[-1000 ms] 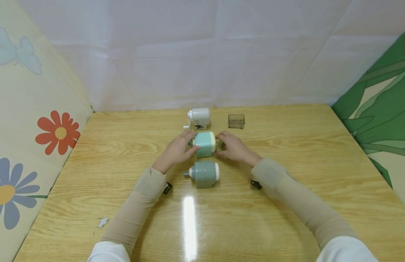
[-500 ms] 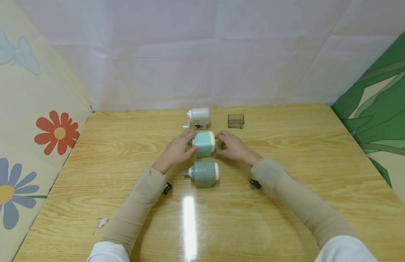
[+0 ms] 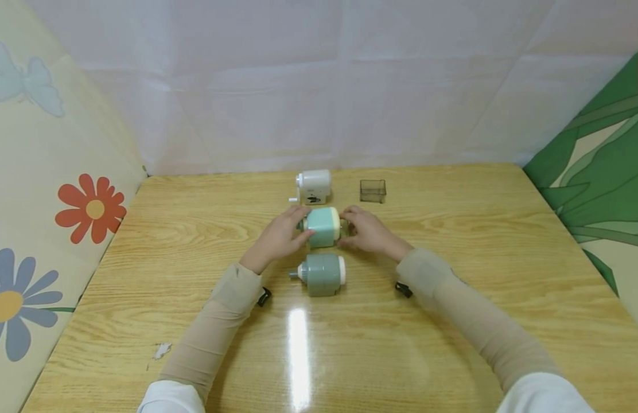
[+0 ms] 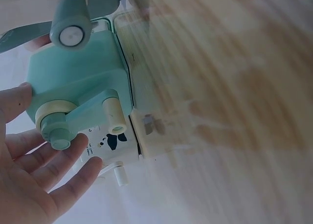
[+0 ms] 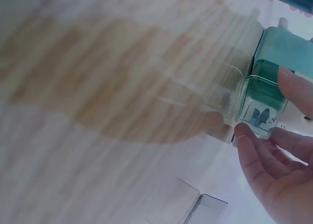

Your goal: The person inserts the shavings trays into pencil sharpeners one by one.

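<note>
Wood-grain bench (image 3: pixel 185 229), wide leftward; then left hand (image 3: pixel 280 234), partly hidden, gripping mint-green, rounded plastic sharpener (image 3: pixel 322 227) at mid-bench; close to sage-green sharpener (image 3: pixel 323 275) in front, pale-grey sharpener (image 3: pixel 315 186) behind. On the mint one's right end, clear plastic drawer (image 5: pixel 259 109), mostly covered from above, pinched by right hand (image 3: pixel 369 232). Farther right, smoky see-through box (image 3: pixel 373 192), cut off in right wrist view; then broad room to the edge.

In the head view we are losing most of the crank (image 4: pixel 90 108) of the turquoise sharpener (image 3: pixel 321 225) behind the left hand (image 3: pixel 279 236) and part of its clear drawer (image 3: pixel 344 228) behind the right hand (image 3: pixel 372 232). The bottom edge is cutting off both white sleeves (image 3: pixel 546 396). In the left wrist view, we are finding the lettering (image 4: pixel 88 149) on the pale sharpener (image 3: pixel 316 184) too small to read.
</note>
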